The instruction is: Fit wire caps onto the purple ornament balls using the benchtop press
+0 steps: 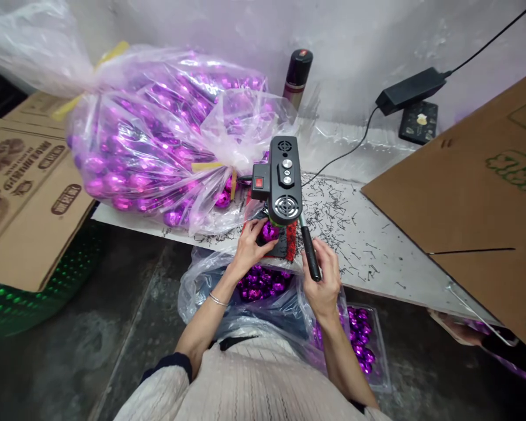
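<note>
For clean work, the one purple ball pinched between the left hand's thumb and fingers, just under the near end of the machine, is probably best held square, fingertips clear, while the right hand, loosely curled around the single handle at the machine's near right, moves smoothly. Beyond the machine stand one spray can and, farther right, one power adapter; the balls in the tray below it are too many to count.

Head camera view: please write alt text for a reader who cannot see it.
A person's left hand holds a shiny purple ball at a black machine; the right hand is at a black handle. A clear bag of purple balls lies to the left.
</note>
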A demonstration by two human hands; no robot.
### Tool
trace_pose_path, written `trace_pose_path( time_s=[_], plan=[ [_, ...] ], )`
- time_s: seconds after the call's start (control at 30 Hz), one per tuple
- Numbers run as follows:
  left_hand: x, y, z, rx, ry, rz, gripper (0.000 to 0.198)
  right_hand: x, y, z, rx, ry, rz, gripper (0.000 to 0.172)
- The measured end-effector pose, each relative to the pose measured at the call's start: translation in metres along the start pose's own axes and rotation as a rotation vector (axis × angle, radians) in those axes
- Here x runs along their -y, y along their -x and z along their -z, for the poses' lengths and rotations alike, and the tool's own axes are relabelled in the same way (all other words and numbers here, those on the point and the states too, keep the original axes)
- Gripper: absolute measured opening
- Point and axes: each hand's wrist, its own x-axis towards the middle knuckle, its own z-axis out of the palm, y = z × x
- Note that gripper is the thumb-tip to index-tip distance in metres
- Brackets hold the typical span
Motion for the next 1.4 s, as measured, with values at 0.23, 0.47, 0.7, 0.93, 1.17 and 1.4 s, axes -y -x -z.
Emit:
trace_pose_path(
  time_s=[0.23, 0.47, 0.7, 0.93, 1.17, 1.4],
  plan=[
    [0.011, 0.005, -0.015, -0.02, 0.049, -0.012, 0.067, 0.009, -0.013, 0.005, -0.095, 0.01, 0.243, 0.066],
    [0.018, 0.01, -0.021, -0.058, 0.057, -0.037, 0.069, 0.031, -0.046, -0.003, -0.14, -0.087, 0.498, 0.035],
    [0.016, 0.009, -0.02, -0.079, 0.074, -0.08, 0.069, 0.03, -0.044, -0.036, -0.201, -0.147, 0.4, 0.035],
    [0.016, 0.01, -0.022, -0.068, 0.083, -0.064, 0.067, 0.008, -0.034, -0.06, -0.339, -0.206, 0.456, 0.036],
    [0.015, 0.009, -0.021, -0.068, 0.118, -0.058, 0.062, -0.001, -0.031, -0.065, -0.329, -0.22, 0.479, 0.033],
    [0.013, 0.006, -0.022, -0.043, 0.131, -0.032, 0.064, -0.01, -0.031, -0.069, -0.362, -0.21, 0.491, 0.034]
  ],
)
